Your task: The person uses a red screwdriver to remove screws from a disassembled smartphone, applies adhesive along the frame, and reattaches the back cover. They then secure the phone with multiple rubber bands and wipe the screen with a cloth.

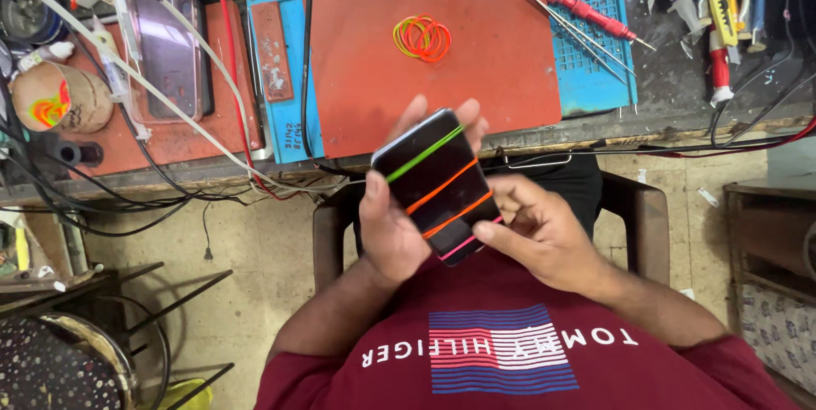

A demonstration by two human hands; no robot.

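Black and glossy, the phone [435,182] sits above the person's lap, just short of the worktop [170,134] edge, bound crosswise by a green, two orange and a pink rubber band. The left hand [393,221] cradles it from beneath, fingers curled round the far edge, closed on it. The right hand [544,236] pinches the lower corner beside the pink band [466,244], fingertips closed on the phone. To do this well, I judge the left hand should hold steady while the right spaces the bands evenly and flat, without twisting. Spare rubber bands [422,38] lie on the red mat [493,62], with a red screwdriver [591,14] near.
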